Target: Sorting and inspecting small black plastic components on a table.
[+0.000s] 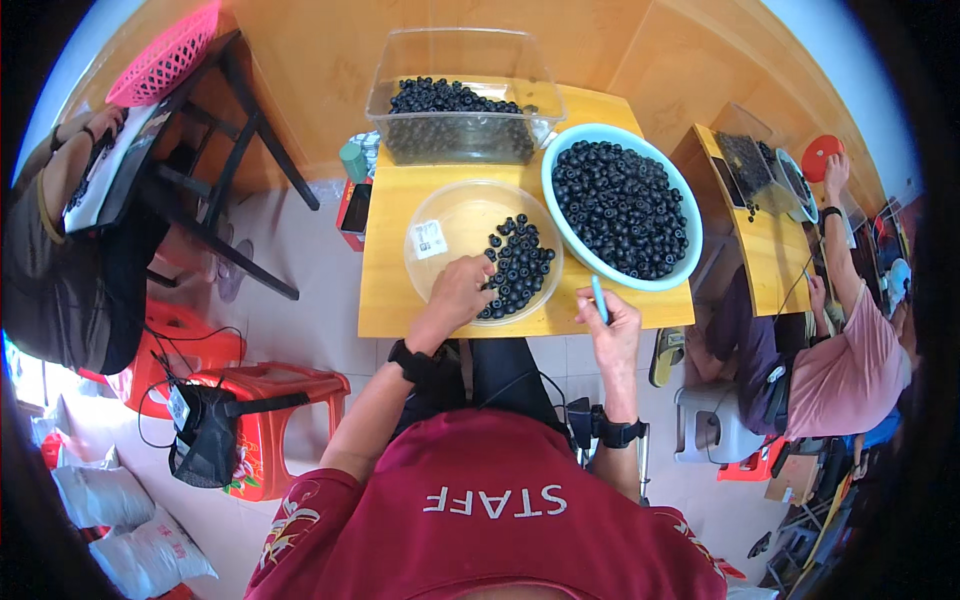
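Note:
My left hand [460, 292] is over a shallow, round, clear plastic tray [430, 270], its fingers curled together at the edge of a cluster of small black round pieces [520, 262] with holes in them. What its fingertips pinch, if anything, is too small to make out. At the table's front edge, right of the tray, my right hand [612, 328] grips a light-blue pen-shaped tool [599, 298] whose upper end points away from me. Just beyond that hand stands a pale-blue basin [668, 284] heaped with the same black pieces.
A clear rectangular bin [460, 140] holding more black pieces stands at the back of the yellow wooden table [385, 300]. Red stools [270, 385] stand to the left. On the right, a person in pink [845, 370] sits at another table; another person sits far left.

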A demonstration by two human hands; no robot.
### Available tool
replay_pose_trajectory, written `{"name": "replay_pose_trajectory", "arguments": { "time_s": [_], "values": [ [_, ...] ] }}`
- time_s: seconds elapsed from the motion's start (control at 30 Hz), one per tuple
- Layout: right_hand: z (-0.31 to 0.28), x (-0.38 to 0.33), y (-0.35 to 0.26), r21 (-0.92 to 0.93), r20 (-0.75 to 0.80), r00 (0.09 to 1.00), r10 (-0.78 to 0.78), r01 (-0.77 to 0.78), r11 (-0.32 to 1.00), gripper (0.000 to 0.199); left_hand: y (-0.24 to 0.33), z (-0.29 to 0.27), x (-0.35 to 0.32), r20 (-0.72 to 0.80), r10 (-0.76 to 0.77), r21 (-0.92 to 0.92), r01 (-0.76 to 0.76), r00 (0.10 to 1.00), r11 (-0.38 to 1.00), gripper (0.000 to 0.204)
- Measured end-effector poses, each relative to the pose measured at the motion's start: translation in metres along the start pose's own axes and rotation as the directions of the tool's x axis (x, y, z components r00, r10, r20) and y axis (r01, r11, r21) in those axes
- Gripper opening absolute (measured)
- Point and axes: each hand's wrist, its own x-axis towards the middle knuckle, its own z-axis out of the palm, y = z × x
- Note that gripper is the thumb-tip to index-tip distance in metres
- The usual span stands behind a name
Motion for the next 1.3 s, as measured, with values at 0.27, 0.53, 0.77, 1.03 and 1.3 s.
{"name": "replay_pose_trajectory", "arguments": {
  "time_s": [0.27, 0.53, 0.77, 1.03, 1.3],
  "values": [
    [0.014, -0.008, -0.001, -0.035, 0.067, 0.995, 0.072, -0.069, 0.997, 0.013, -0.014, 0.010, 0.004, -0.075, -0.066, -0.091, 0.059, 0.995, 0.994, 0.015],
    [0.024, -0.013, -0.008, 0.007, 0.110, 0.992, 0.055, -0.056, 0.998, 0.017, 0.019, -0.035, -0.009, 0.354, -0.187, -0.851, 0.398, 0.917, 0.342, 0.019],
    [0.038, -0.019, -0.030, -0.104, 0.211, 0.960, -0.183, 0.208, 0.973, 0.021, 0.014, -0.026, -0.025, 0.406, -0.111, -0.911, 0.412, 0.907, 0.036, 0.017],
    [0.051, -0.024, -0.043, -0.273, 0.258, 0.917, -0.303, 0.370, 0.888, 0.017, 0.015, -0.020, -0.031, 0.392, -0.046, -0.916, 0.385, 0.919, -0.109, 0.014],
    [0.051, -0.024, -0.043, -0.310, 0.261, 0.905, -0.335, 0.407, 0.859, 0.016, 0.014, -0.020, -0.036, 0.394, -0.039, -0.914, 0.387, 0.918, -0.122, 0.016]
  ]
}}
